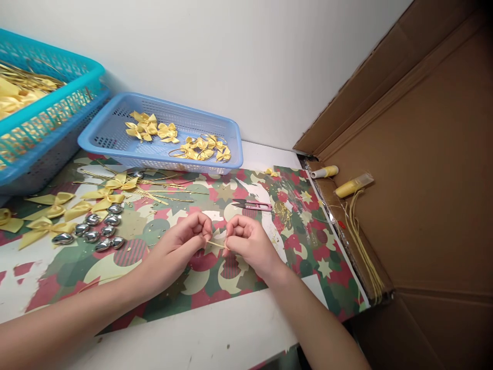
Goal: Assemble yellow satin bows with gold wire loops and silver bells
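Observation:
A short length of thin yellow cord (215,244) stretches between my two hands above the patterned paper. My left hand (188,236) pinches its left end between thumb and forefinger. The right end is pinched by my right hand (246,239), fingers curled in. Just beyond my hands lies a pair of pink-handled thread snips (252,205). To the left are several shiny silver bell-like beads (92,236), with yellow ribbon bows (48,227) around them. Gold cord strands (154,192) lie behind these.
A blue basket (159,103) with yellow bows stands at the back. Further left, a teal basket (77,85) sits stacked on another blue one. At right, yellow cords (364,252) lie along a cardboard edge beside two yellow-wound tubes (352,186). A cardboard wall (431,154) rises there.

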`<act>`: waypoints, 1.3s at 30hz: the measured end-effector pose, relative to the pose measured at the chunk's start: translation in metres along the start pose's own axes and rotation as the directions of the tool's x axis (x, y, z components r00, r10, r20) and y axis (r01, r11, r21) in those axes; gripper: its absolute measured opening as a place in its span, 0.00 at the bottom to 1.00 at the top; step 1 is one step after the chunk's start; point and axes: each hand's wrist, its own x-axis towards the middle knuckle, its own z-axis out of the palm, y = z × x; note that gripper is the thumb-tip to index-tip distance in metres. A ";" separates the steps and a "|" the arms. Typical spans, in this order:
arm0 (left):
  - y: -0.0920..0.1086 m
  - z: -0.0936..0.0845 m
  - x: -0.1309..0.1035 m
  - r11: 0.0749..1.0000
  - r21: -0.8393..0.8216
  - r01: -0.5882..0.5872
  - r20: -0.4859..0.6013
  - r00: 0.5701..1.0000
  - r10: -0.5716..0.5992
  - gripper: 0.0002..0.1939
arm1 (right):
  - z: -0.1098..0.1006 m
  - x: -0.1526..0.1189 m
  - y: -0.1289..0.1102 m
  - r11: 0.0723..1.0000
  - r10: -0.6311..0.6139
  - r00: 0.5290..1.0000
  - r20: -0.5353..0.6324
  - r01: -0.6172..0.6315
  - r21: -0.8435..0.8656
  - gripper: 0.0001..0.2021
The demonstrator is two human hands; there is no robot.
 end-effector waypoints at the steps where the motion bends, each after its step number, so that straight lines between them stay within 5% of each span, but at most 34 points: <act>1: 0.001 0.000 0.000 1.000 0.006 -0.005 -0.005 1.000 0.005 0.05 | 0.000 0.000 -0.001 1.000 0.004 1.000 -0.001 -0.004 0.002 0.05; 16: 0.004 0.004 -0.008 0.959 0.259 -0.114 0.199 0.978 0.062 0.12 | -0.009 -0.003 -0.003 1.000 -0.015 0.998 0.058 0.015 0.003 0.06; 39: 0.001 0.003 -0.006 0.989 0.143 -0.033 0.204 0.979 0.003 0.17 | -0.024 -0.006 -0.009 0.997 -0.018 0.981 0.191 0.033 -0.075 0.07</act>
